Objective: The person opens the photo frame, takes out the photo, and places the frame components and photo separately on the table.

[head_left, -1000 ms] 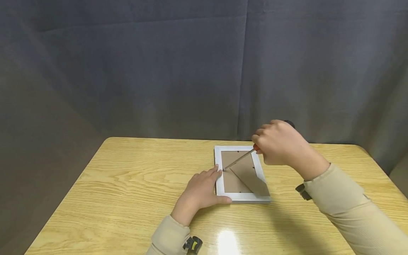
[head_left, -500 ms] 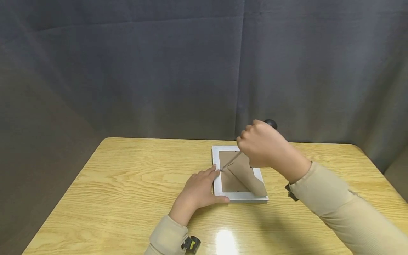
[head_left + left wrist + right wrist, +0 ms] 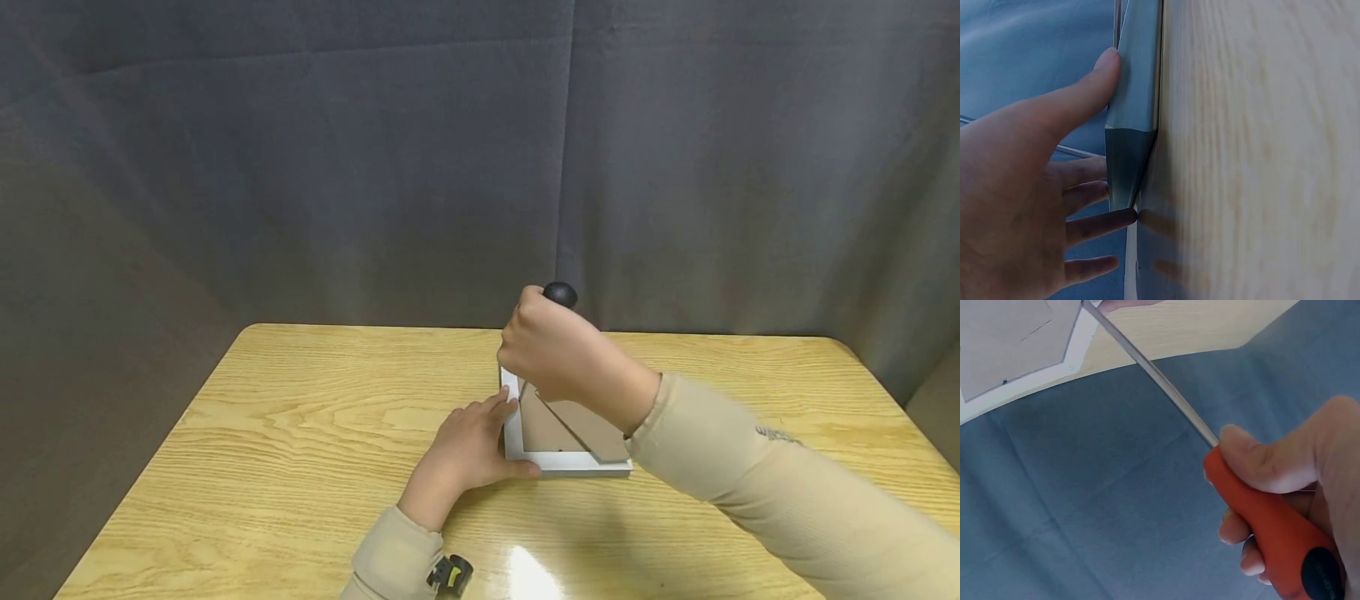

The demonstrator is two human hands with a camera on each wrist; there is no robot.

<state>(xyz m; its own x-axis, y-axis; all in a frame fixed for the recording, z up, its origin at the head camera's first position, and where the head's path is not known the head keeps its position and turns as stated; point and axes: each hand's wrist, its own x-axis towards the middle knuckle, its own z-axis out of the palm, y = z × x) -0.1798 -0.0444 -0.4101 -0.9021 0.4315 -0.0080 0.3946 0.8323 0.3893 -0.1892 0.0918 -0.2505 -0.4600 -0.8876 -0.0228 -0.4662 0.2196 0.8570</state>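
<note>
A white picture frame [image 3: 566, 461] lies back side up on the table, with a brown backing board [image 3: 542, 429] inside it. My left hand [image 3: 467, 446] rests on its left side with fingers extended, the thumb along the near edge. In the left wrist view the thumb touches the frame's side [image 3: 1138, 75]. My right hand [image 3: 566, 350] grips a screwdriver by its orange handle [image 3: 1272, 519]; a black end cap [image 3: 560, 294] shows above the fist. The metal shaft [image 3: 1154, 374] slants down to the frame's left inner edge, beside my left fingertips. My right hand hides the frame's far part.
A brown stand flap [image 3: 592, 425] on the backing overlaps the frame's near right corner. Small dark tabs [image 3: 1005, 382] sit along the inner edge. The wooden table [image 3: 315, 433] ends at a grey curtain [image 3: 337, 183] behind.
My right hand has swung left over the frame, tipping the screwdriver more upright while its tip stays at the left inner edge. My left hand holds its place.
</note>
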